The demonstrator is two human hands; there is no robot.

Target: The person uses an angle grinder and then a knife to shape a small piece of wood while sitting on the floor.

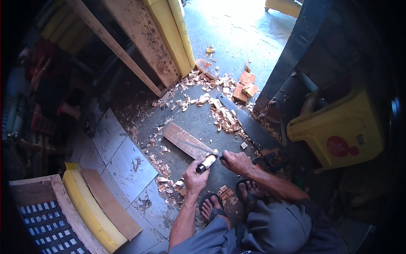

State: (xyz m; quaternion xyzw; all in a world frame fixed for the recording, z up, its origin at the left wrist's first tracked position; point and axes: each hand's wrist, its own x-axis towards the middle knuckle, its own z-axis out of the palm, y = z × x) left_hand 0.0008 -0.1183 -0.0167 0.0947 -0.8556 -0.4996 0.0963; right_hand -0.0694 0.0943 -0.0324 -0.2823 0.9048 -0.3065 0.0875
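My left hand point(196, 177) is closed around a short pale wooden piece point(209, 161) with a black end, tilted over a flat wooden board point(179, 136) on the floor. In my right hand point(237, 163) is the near end of a long thin grey tool point(195, 146), a blade or a file; I cannot tell which. It crosses the far end of the pale piece and reaches out to the left above the board. My fingers hide the tool's grip. Both hands are just in front of my sandalled feet.
Wood chips point(226, 116) are strewn around the board. A handsaw point(253, 127) lies to the right, near reddish wood blocks point(244, 86). A yellow plastic stool point(338, 127) stands at right. Planks point(139, 38) lean at upper left; a wood-framed crate point(48, 220) is at lower left.
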